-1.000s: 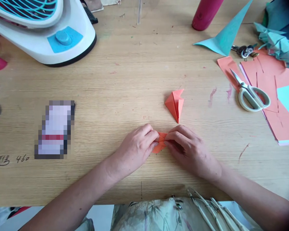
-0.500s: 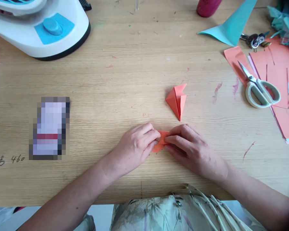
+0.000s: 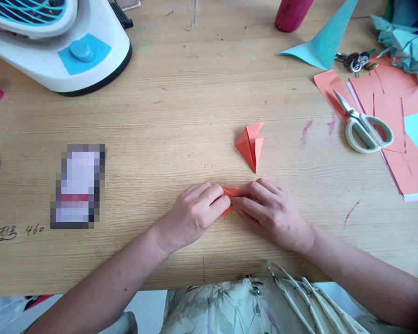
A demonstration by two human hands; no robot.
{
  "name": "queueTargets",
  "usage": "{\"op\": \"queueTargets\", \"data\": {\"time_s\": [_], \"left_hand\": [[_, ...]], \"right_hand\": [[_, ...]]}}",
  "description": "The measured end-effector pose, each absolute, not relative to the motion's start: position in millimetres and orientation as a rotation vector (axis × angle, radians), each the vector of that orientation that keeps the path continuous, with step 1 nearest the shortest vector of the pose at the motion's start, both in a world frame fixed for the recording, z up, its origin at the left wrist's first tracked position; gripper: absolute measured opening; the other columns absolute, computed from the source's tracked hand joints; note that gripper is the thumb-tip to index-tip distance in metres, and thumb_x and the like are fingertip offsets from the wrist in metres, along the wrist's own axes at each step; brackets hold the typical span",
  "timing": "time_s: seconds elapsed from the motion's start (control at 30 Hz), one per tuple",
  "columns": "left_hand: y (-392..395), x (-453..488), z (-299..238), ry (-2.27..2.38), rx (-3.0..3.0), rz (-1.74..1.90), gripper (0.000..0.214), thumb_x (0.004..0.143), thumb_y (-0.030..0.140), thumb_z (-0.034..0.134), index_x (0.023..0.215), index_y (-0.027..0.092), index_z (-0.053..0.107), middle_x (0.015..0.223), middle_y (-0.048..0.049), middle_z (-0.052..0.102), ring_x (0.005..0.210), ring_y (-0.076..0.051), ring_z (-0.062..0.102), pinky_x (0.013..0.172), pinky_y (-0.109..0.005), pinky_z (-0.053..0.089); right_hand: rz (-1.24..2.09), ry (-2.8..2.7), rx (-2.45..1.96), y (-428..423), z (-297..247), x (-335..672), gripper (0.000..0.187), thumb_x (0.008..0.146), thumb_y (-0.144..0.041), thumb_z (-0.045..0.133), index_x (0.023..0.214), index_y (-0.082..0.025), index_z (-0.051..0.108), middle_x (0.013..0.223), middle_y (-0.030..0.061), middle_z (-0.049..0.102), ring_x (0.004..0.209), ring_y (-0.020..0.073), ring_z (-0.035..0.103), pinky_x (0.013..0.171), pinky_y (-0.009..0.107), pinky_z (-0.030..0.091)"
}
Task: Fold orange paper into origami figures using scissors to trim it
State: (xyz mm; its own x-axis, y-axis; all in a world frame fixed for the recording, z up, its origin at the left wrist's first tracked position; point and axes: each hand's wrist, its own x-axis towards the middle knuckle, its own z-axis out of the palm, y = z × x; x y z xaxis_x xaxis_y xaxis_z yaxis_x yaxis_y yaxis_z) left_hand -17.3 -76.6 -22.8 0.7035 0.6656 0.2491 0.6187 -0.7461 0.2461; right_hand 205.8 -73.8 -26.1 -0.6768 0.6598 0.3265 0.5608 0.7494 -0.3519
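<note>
A small piece of orange folded paper (image 3: 229, 191) lies on the table between my hands, mostly covered by the fingers. My left hand (image 3: 200, 208) pinches it from the left, thumb and forefinger closed. From the right, my right hand (image 3: 270, 211) grips the same paper, its fingertips nearly touching the left ones. Just beyond the hands rests a second orange folded paper piece (image 3: 251, 144), pointed toward me, with a notch at its upper right. Neither hand touches that one.
White-handled scissors (image 3: 367, 127) lie on orange paper sheets (image 3: 416, 171) at the right. Behind are keys (image 3: 355, 61), a teal paper piece (image 3: 322, 46) and a magenta cylinder (image 3: 292, 14). At left stand a white fan base (image 3: 101, 65) and a blurred phone-like object (image 3: 78, 185).
My hands have drawn closer together, so less of the orange paper shows between them. The camera view has shifted slightly, moving the table's things a little leftward on the right side.
</note>
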Motion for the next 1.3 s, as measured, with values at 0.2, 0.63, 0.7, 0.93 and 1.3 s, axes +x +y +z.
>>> {"op": "queueTargets", "data": {"time_s": [0.2, 0.63, 0.7, 0.93, 1.3], "left_hand": [[-82.7, -24.1, -25.6, 1.007, 2.748, 0.496, 0.019, 0.101, 0.012, 0.048, 0.09, 0.018, 0.063, 0.093, -0.0044, 0.067, 0.081, -0.015, 0.055, 0.075, -0.03, 0.048], [-79.6, -10.9, -22.5, 1.158, 2.634, 0.531, 0.018, 0.101, 0.023, 0.054, 0.087, 0.017, 0.063, 0.081, -0.0013, 0.061, 0.073, -0.014, 0.056, 0.068, -0.028, 0.046], [-80.6, -9.7, -21.4, 1.196, 2.593, 0.523, 0.015, 0.1, 0.023, 0.055, 0.089, 0.018, 0.063, 0.082, -0.0011, 0.061, 0.073, -0.013, 0.056, 0.067, -0.027, 0.046], [-82.8, -6.2, -20.5, 1.218, 2.457, 0.523, 0.01, 0.099, 0.023, 0.056, 0.092, 0.018, 0.062, 0.087, -0.0013, 0.062, 0.074, -0.014, 0.058, 0.068, -0.028, 0.046], [-75.7, -0.3, -8.2, 1.26, 2.13, 0.369, 0.014, 0.088, 0.016, 0.071, 0.096, 0.02, 0.059, 0.097, 0.0007, 0.063, 0.081, -0.014, 0.06, 0.069, -0.027, 0.045]], "right_hand": [[0.194, -2.594, -0.88, -77.4, -23.8, 214.9, 0.021, 0.099, -0.012, 0.051, 0.099, -0.02, 0.07, 0.097, 0.0074, 0.07, 0.079, 0.0198, 0.056, 0.066, 0.035, 0.044], [0.454, -2.425, -0.947, -75.3, -25.2, 216.6, 0.01, 0.099, -0.015, 0.053, 0.099, -0.018, 0.063, 0.096, 0.0096, 0.064, 0.082, 0.0185, 0.062, 0.07, 0.032, 0.052], [0.519, -2.37, -0.999, -75.6, -23.5, 218.0, 0.01, 0.099, -0.016, 0.054, 0.104, -0.019, 0.062, 0.098, 0.0099, 0.063, 0.084, 0.0192, 0.062, 0.072, 0.033, 0.053], [0.604, -2.292, -1.052, -75.5, -21.3, 221.6, 0.01, 0.096, -0.015, 0.058, 0.104, -0.02, 0.06, 0.1, 0.0088, 0.06, 0.084, 0.0187, 0.061, 0.071, 0.031, 0.053], [0.795, -2.174, -1.125, -70.6, -18.4, 225.5, 0.009, 0.095, -0.014, 0.06, 0.101, -0.02, 0.063, 0.097, 0.0059, 0.06, 0.073, 0.0138, 0.06, 0.062, 0.027, 0.051]]}}
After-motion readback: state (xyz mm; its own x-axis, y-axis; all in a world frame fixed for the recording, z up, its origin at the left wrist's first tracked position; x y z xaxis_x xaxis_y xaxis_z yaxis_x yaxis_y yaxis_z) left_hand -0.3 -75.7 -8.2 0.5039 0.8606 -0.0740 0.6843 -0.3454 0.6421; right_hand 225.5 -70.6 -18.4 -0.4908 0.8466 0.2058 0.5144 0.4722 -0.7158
